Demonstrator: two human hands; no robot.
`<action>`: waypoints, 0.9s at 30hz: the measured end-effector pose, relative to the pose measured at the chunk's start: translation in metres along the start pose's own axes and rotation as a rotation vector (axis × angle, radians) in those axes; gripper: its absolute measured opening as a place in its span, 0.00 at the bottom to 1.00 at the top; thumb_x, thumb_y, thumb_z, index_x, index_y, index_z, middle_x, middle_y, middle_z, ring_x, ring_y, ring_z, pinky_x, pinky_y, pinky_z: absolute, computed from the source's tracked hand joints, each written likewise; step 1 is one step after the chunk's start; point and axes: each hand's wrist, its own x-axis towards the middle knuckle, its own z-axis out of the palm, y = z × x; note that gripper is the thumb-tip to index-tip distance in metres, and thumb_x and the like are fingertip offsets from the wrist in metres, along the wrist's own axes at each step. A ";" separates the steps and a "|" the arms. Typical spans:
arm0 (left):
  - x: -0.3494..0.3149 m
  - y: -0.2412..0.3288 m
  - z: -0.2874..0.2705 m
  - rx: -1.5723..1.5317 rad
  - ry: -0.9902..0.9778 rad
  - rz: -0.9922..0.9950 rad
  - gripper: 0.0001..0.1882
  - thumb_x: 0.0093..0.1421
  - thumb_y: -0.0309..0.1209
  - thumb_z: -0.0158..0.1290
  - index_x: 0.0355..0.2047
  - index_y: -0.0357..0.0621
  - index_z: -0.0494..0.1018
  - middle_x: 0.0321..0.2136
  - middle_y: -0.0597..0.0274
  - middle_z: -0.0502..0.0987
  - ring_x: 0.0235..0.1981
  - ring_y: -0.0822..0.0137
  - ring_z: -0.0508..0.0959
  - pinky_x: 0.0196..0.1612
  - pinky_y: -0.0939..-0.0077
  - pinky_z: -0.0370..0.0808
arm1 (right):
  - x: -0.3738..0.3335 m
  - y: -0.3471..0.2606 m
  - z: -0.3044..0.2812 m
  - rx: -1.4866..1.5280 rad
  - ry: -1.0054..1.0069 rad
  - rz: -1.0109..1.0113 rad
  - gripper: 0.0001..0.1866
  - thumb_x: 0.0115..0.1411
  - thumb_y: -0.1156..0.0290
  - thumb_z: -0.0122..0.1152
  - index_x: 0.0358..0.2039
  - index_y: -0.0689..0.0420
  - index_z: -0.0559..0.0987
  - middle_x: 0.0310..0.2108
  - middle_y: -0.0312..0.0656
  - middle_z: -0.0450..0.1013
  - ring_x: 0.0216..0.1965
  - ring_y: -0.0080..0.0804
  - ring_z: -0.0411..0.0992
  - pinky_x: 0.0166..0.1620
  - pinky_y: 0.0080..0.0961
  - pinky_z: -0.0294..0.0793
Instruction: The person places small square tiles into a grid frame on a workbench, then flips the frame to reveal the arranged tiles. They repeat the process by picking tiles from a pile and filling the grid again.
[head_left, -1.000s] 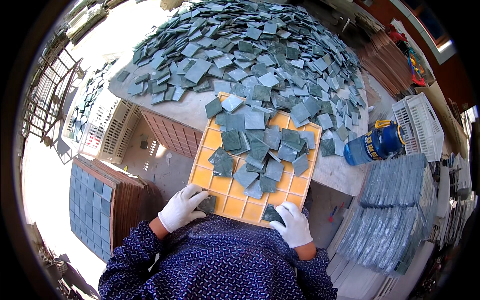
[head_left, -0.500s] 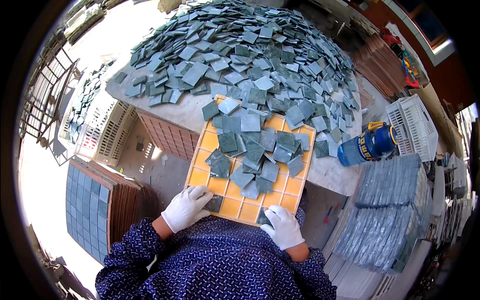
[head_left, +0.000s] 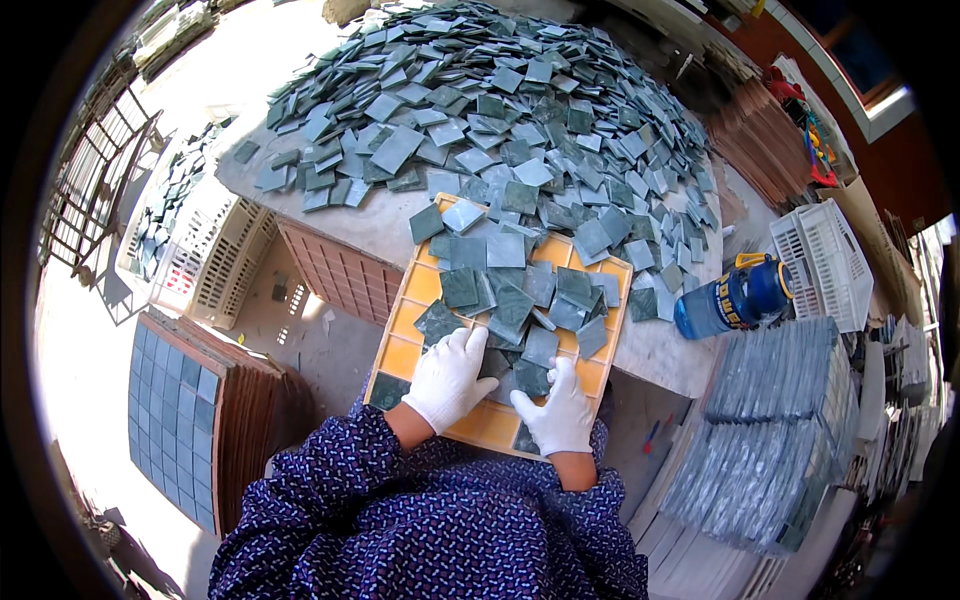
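My left hand [head_left: 450, 380], in a white glove, reaches over the heap of square green-grey stone tiles on a yellow gridded tray [head_left: 485, 428]. Its fingers touch the heap, with the thumb apart. Opposite it, my white-gloved right hand [head_left: 558, 412] has its thumb and forefinger spread beside a dark tile [head_left: 531, 378] at the heap's near edge. Neither hand has visibly lifted a tile. One tile [head_left: 388, 392] lies in the tray's left cells, and another [head_left: 525, 440] sits near the front edge by my right hand. My left wrist partly covers a further tile.
Behind the tray, a large mound of loose tiles [head_left: 450, 100] covers the table [head_left: 660, 355]. A blue bottle [head_left: 725, 300] lies at the right, near a white crate [head_left: 825, 265] and wrapped tile stacks [head_left: 750, 440]. Stacked filled trays [head_left: 175, 410] stand left, below another crate [head_left: 215, 260].
Both hands have left the tray's near edge and moved inward to the heap, the left one up and to the right. The heaped tiles look unmoved. The view has shifted slightly.
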 end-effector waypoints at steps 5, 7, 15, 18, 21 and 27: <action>-0.047 -0.021 -0.024 -0.099 -0.083 0.330 0.32 0.46 0.33 0.61 0.53 0.43 0.65 0.47 0.50 0.69 0.46 0.49 0.72 0.49 0.61 0.71 | -0.034 0.012 -0.020 0.104 -0.153 -0.399 0.34 0.44 0.67 0.68 0.52 0.58 0.67 0.46 0.47 0.69 0.47 0.46 0.68 0.50 0.38 0.68; -0.060 -0.033 -0.018 -0.009 -0.169 0.404 0.32 0.47 0.33 0.61 0.53 0.44 0.65 0.48 0.51 0.69 0.47 0.50 0.73 0.50 0.62 0.71 | -0.044 0.013 -0.016 0.091 -0.152 -0.460 0.30 0.43 0.70 0.69 0.48 0.57 0.70 0.46 0.47 0.70 0.45 0.46 0.69 0.49 0.37 0.70; -0.072 -0.041 -0.005 -0.019 -0.135 0.369 0.27 0.49 0.33 0.59 0.49 0.41 0.67 0.47 0.55 0.68 0.46 0.54 0.72 0.49 0.64 0.72 | -0.055 0.011 -0.003 0.102 -0.130 -0.369 0.25 0.44 0.68 0.70 0.43 0.59 0.74 0.44 0.45 0.68 0.44 0.45 0.70 0.47 0.36 0.71; -0.070 -0.034 0.003 -0.031 -0.110 0.364 0.26 0.49 0.34 0.59 0.48 0.40 0.68 0.45 0.55 0.68 0.45 0.55 0.73 0.48 0.65 0.72 | -0.059 0.003 0.006 0.055 -0.082 -0.379 0.25 0.46 0.66 0.69 0.44 0.60 0.73 0.44 0.45 0.68 0.44 0.45 0.69 0.46 0.35 0.71; -0.068 -0.026 0.008 -0.035 -0.070 0.358 0.24 0.49 0.34 0.59 0.46 0.39 0.69 0.43 0.56 0.68 0.43 0.55 0.73 0.47 0.65 0.72 | -0.066 0.002 0.015 -0.027 0.038 -0.395 0.25 0.47 0.65 0.68 0.44 0.59 0.73 0.44 0.44 0.68 0.43 0.44 0.69 0.46 0.35 0.71; -0.067 -0.026 0.000 -0.058 -0.085 0.379 0.24 0.49 0.33 0.59 0.46 0.39 0.68 0.43 0.56 0.67 0.43 0.55 0.73 0.47 0.65 0.72 | -0.061 -0.002 0.010 -0.073 -0.035 -0.425 0.24 0.47 0.63 0.68 0.43 0.56 0.73 0.42 0.42 0.67 0.41 0.41 0.69 0.42 0.35 0.71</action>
